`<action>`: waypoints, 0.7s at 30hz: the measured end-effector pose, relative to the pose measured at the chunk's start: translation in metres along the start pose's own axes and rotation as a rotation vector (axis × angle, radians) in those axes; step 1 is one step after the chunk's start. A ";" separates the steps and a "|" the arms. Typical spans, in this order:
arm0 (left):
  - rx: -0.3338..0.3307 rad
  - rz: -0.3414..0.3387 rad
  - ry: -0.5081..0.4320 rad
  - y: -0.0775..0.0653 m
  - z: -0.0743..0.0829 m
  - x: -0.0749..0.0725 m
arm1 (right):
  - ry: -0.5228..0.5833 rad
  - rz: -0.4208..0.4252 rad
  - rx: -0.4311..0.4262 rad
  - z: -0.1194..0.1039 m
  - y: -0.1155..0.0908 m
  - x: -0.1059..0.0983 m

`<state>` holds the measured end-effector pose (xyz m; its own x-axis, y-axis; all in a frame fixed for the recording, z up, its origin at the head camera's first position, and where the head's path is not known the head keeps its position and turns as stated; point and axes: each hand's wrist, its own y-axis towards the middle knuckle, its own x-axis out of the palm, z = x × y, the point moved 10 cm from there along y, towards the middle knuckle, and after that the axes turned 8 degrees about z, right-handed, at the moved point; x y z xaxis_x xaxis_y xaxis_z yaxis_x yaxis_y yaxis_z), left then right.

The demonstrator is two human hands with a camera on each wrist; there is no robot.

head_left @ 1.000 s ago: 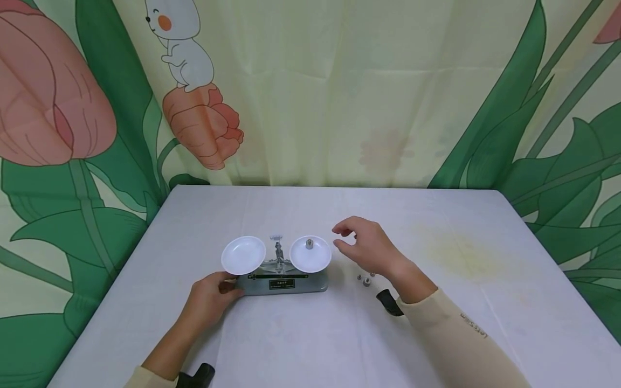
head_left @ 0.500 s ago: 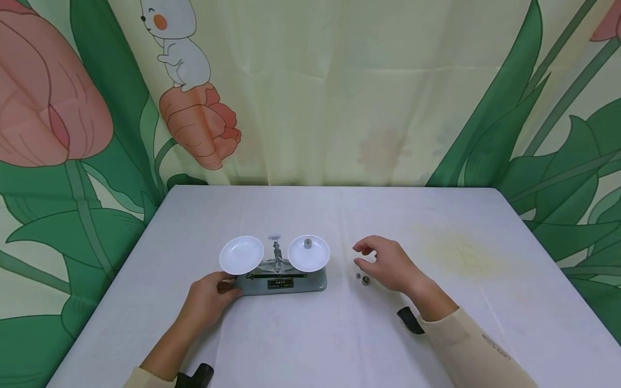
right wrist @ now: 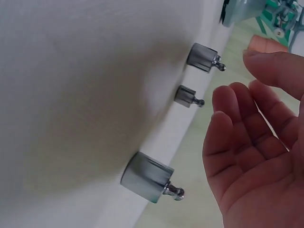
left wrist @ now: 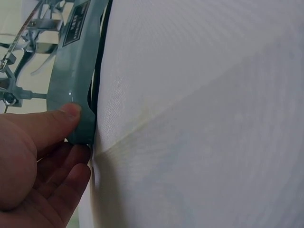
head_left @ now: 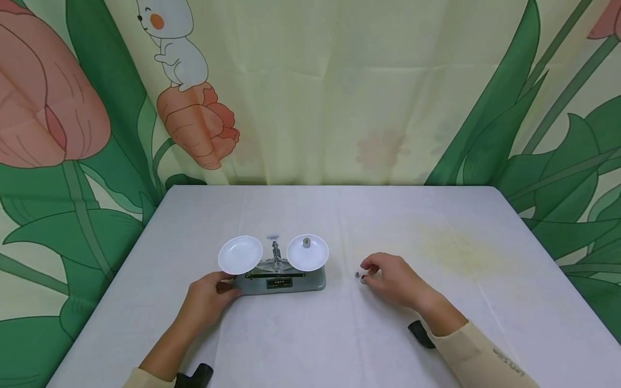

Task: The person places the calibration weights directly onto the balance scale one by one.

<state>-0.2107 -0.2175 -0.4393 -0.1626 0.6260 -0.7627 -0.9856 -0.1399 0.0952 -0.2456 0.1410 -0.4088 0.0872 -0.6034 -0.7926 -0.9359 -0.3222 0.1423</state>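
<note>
A balance scale (head_left: 296, 283) with a grey-green base and two white pans stands on the table. My left hand (head_left: 206, 302) grips the left end of its base, the thumb on top and the fingers at the end, as the left wrist view shows. One metal weight (head_left: 306, 243) sits upright on the right pan (head_left: 317, 257); nothing lies on the left pan (head_left: 240, 255). My right hand (head_left: 400, 283) hovers by the loose weights, fingers loosely bent and holding nothing. In the right wrist view a large knobbed weight (right wrist: 147, 176) and two smaller weights (right wrist: 202, 57) stand beside it.
A white cloth covers the table (head_left: 310, 345). Behind it hangs a printed curtain (head_left: 315, 108) with flowers and a rabbit. Each forearm carries a black wrist device, such as the right one (head_left: 421, 334).
My right hand has drawn back from beside the right pan, lowering rightward to the loose weights. The left hand keeps its grip on the base, and the weight stays on the right pan.
</note>
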 end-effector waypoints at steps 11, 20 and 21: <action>0.005 -0.003 0.002 0.000 -0.001 0.000 | -0.054 -0.022 -0.014 0.005 -0.001 0.011; 0.000 -0.017 -0.003 0.000 0.000 0.000 | -0.101 -0.018 -0.068 0.000 0.002 0.014; -0.001 -0.018 -0.004 0.000 0.001 0.000 | -0.111 -0.016 -0.075 0.000 0.002 0.014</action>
<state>-0.2102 -0.2171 -0.4387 -0.1446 0.6315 -0.7618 -0.9884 -0.1290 0.0807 -0.2459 0.1319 -0.4199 0.0597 -0.5145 -0.8554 -0.9061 -0.3874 0.1698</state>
